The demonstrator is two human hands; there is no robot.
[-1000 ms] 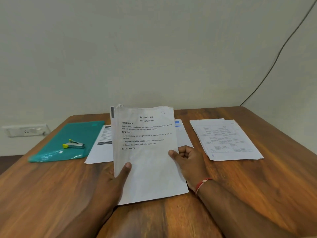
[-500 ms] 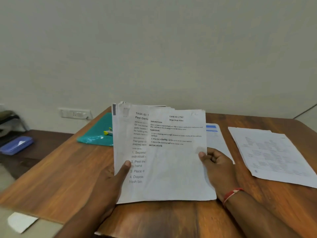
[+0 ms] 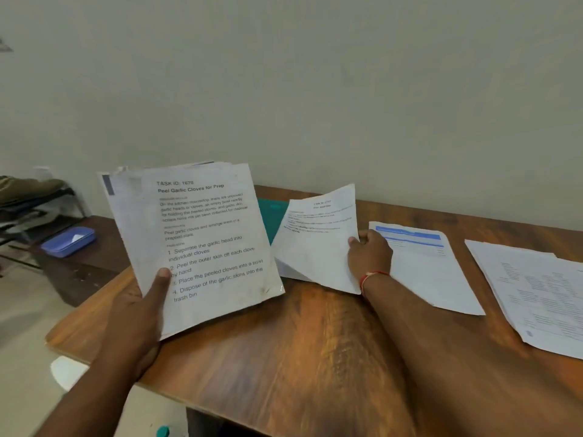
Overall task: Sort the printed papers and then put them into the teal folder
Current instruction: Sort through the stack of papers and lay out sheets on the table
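- Sorting looks partly done: a blue-headed pile (image 3: 419, 272) and a second pile (image 3: 536, 294) lie on the desk (image 3: 315, 357) at three o'clock.
- The right grip (image 3: 370, 255) pinches one sheet (image 3: 315, 247); the left grip (image 3: 138, 313) clasps the unsorted stack (image 3: 202, 234).
- The teal folder (image 3: 272, 217), at twelve o'clock and mostly hidden, likely awaits filling.

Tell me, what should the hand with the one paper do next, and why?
Probably lower it flat onto the white paper lying just under it. The right hand pinches the single sheet by its edge, tilted above the table, beside the teal folder. The left hand grips the stack, so that sheet looks sorted out and ready to be set down.
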